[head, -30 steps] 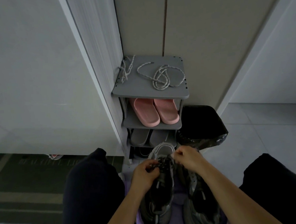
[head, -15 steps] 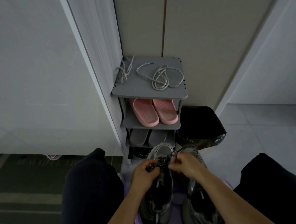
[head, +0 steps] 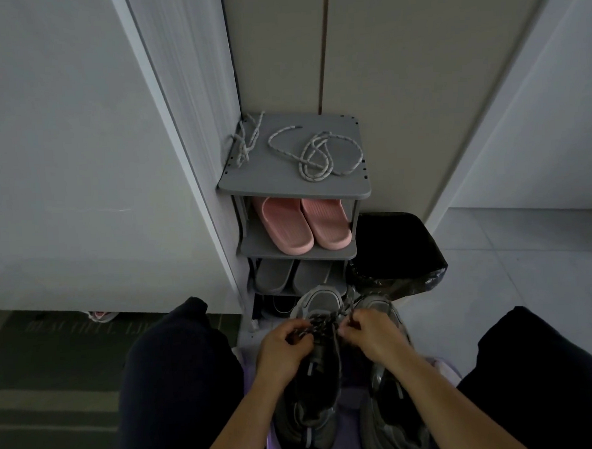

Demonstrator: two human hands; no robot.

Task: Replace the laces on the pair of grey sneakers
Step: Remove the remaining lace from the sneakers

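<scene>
Grey sneaker [head: 308,412]: left hand [head: 280,348], right hand [head: 372,333] both pinch its dark lace [head: 323,320].

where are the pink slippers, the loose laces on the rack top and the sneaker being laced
pink slippers [head: 289,226], head view, middle of the left-hand one
loose laces [head: 311,155], head view, the tangled coil
sneaker being laced [head: 321,300], head view, its toe cap

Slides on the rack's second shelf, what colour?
The slides are pink; the head view shows them best.
</scene>
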